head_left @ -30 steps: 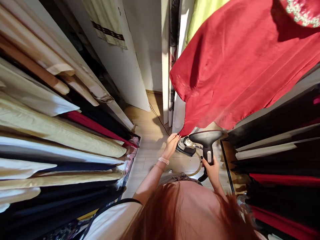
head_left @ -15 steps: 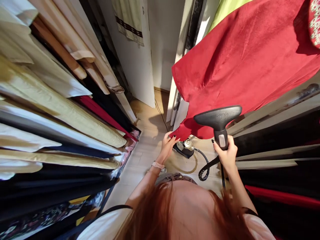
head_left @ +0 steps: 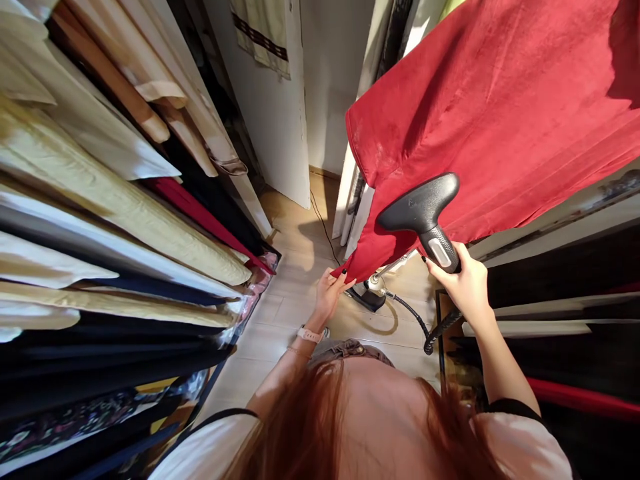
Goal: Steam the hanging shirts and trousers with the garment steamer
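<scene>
A red garment [head_left: 480, 127] hangs at the upper right, its lower corner drawn toward me. My left hand [head_left: 330, 293] pinches that corner between thumb and fingers. My right hand [head_left: 467, 280] is wrapped round the handle of a black garment steamer head [head_left: 420, 207]. The wide head lies against or just in front of the red cloth; whether it touches I cannot tell. From the handle a black ribbed hose [head_left: 410, 313] runs down to the steamer base [head_left: 370, 297] on the floor, partly covered by the cloth.
Clothes on a rack [head_left: 115, 200] line the left side, and dark clothes [head_left: 560, 267] hang on the right. A white door [head_left: 275, 113] with a towel [head_left: 263, 37] stands ahead. A thin cable [head_left: 320, 217] lies across the wooden floor [head_left: 273, 313].
My right hand has raised the steamer head up and slightly left, tilting it across the red garment. The garment's held edge is stretched straighter. My left hand keeps its pinch at the corner.
</scene>
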{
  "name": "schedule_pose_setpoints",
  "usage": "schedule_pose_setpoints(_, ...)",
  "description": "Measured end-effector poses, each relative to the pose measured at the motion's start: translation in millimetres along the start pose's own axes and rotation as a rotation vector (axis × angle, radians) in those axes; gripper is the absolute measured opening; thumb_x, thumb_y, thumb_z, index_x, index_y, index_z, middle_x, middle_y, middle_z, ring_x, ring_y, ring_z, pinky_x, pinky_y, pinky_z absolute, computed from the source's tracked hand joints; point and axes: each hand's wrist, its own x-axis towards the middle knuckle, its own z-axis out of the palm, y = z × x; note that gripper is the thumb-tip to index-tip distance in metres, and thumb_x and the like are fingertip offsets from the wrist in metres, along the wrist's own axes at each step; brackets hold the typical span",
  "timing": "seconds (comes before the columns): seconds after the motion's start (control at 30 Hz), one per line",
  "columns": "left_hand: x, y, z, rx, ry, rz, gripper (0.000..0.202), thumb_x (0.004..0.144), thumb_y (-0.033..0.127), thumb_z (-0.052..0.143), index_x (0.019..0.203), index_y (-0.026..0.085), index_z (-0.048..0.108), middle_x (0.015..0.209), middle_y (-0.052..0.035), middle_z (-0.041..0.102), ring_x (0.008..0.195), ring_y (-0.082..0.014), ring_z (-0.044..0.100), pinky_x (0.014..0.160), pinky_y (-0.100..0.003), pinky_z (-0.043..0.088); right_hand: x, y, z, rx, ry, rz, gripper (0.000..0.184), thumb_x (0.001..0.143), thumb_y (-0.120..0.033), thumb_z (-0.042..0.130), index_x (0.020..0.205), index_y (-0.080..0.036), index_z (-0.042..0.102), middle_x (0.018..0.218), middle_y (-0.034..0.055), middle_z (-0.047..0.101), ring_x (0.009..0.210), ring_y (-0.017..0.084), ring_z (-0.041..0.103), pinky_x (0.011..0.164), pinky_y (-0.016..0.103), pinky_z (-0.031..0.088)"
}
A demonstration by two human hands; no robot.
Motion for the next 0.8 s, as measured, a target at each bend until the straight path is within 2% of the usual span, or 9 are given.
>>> schedule_pose_setpoints(0.1, -5.0, -1.2, 0.4, 0.012, -0.016, -0.024, 0.048, 0.067, 0.039, 0.091, 0.078, 0.020, 0.048, 0.090, -0.0022, 0.074, 0.085, -0.0188, 0.073, 0.098, -0.053, 0.060, -2.3, 4.3, 8.2, -0.028, -0.039, 0.007, 0.057, 0.081, -0.071, 0.064, 0.110, -0.022, 0.065, 0.083, 0.0043, 0.073, 0.071, 0.023, 0.069, 0.067, 0.029, 0.047)
schedule_pose_setpoints(0.4, -10.7, -0.2, 4.7, 0.012, -0.001, -0.081, 0.050, 0.066, 0.037, 0.092, 0.083, 0.020, 0.048, 0.085, 0.0018, 0.072, 0.082, -0.0157, 0.072, 0.104, -0.054, 0.057, -12.1, 8.0, 31.0, -0.055, -0.162, 0.079, 0.048, 0.083, -0.063, 0.065, 0.109, -0.023, 0.062, 0.085, 0.0046, 0.075, 0.075, 0.027, 0.072, 0.066, 0.030, 0.046)
schedule_pose_setpoints(0.6, -7.5, 5.1, 12.0, -0.002, -0.016, -0.101, 0.052, 0.066, 0.034, 0.092, 0.083, 0.019, 0.046, 0.084, 0.0017, 0.072, 0.081, -0.0135, 0.070, 0.107, -0.059, 0.053, -32.6, 6.9, 63.0, -0.001, -0.216, 0.169, 0.046, 0.087, -0.063, 0.058, 0.108, -0.022, 0.059, 0.084, 0.0055, 0.073, 0.074, 0.026, 0.070, 0.064, 0.029, 0.042)
schedule_pose_setpoints(0.8, 1.5, 1.7, 12.7, -0.043, -0.019, -0.106, 0.052, 0.063, 0.032, 0.094, 0.080, 0.018, 0.046, 0.081, 0.0038, 0.070, 0.077, -0.0115, 0.068, 0.110, -0.061, 0.050, -60.9, 8.4, 96.7, 0.050, -0.258, 0.314, 0.045, 0.084, -0.064, 0.058, 0.102, -0.023, 0.059, 0.077, 0.0046, 0.070, 0.072, 0.027, 0.068, 0.062, 0.029, 0.038)
